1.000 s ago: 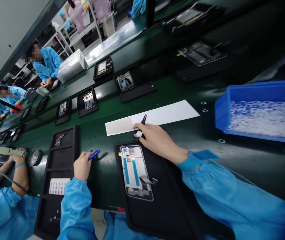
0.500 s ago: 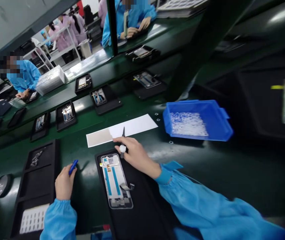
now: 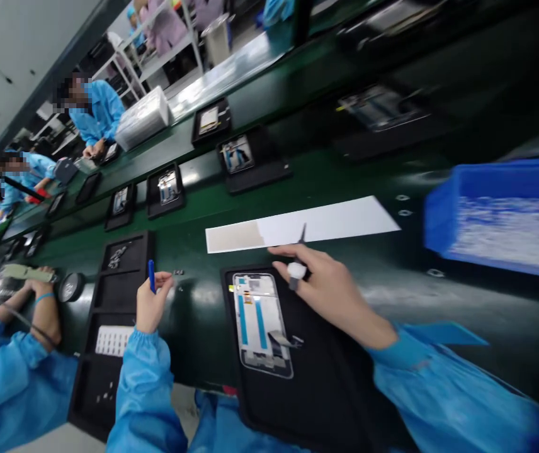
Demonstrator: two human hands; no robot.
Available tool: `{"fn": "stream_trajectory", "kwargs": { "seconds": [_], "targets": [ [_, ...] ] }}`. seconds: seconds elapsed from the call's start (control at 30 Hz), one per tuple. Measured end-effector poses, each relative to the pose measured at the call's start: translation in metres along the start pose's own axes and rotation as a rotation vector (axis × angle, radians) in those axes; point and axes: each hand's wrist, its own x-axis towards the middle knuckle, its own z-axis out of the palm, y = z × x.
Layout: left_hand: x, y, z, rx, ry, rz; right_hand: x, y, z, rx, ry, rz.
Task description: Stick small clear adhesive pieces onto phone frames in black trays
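My left hand [image 3: 151,306] is closed around a blue pen-like tool [image 3: 151,275], held upright beside a black compartment tray [image 3: 123,296]. My right hand [image 3: 330,286] pinches black tweezers [image 3: 300,238], with a white cap on one fingertip [image 3: 296,270]. Their tips lie over a long white paper strip [image 3: 326,221]. Just in front of my right hand, an open phone frame [image 3: 260,321] lies on a black mat [image 3: 317,384].
A blue bin [image 3: 505,214] of small white parts stands at the right. Several black trays with phone frames ride the green belt [image 3: 189,245] behind. A neighbour's hands [image 3: 38,296] hold an electric screwdriver at the left. Other workers in blue sit further back.
The camera view swung from right back to left. My left hand turned the blue tool upright. My right hand with the tweezers stayed by the paper strip.
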Motion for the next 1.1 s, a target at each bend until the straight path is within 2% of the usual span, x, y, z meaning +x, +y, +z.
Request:
{"fn": "stream_trajectory", "kwargs": {
  "seconds": [0.03,0.1,0.23,0.4,0.6,0.8,0.87,0.93,1.03,1.1],
  "targets": [
    [0.000,-0.001,0.000,-0.060,0.006,-0.012,-0.001,-0.001,0.000,0.006,-0.005,0.004],
    [-0.001,-0.004,-0.002,-0.048,-0.004,-0.021,-0.002,-0.005,-0.001,0.030,-0.017,-0.008],
    [-0.004,-0.009,-0.001,0.221,-0.084,-0.012,-0.005,-0.016,0.001,0.063,-0.047,-0.052],
    [-0.007,-0.012,0.009,0.447,-0.128,-0.002,-0.007,-0.014,0.005,0.049,-0.079,-0.046],
    [-0.006,-0.005,0.011,0.609,-0.196,0.014,-0.009,-0.011,0.005,0.067,-0.092,-0.038],
    [-0.005,0.003,0.013,0.647,-0.246,0.030,-0.011,-0.016,0.007,0.111,-0.088,-0.034],
    [-0.009,0.008,0.018,0.563,-0.247,0.053,-0.014,-0.019,0.010,0.136,-0.087,-0.037],
    [-0.015,0.017,0.027,0.302,-0.225,0.043,-0.017,-0.023,0.012,0.179,-0.077,-0.063],
    [-0.030,0.038,0.046,-0.225,-0.218,-0.095,-0.020,-0.030,0.014,0.293,-0.068,-0.132],
    [-0.040,0.055,0.060,-0.449,-0.285,-0.216,-0.022,-0.035,0.013,0.398,-0.076,-0.143]
  ]
}}
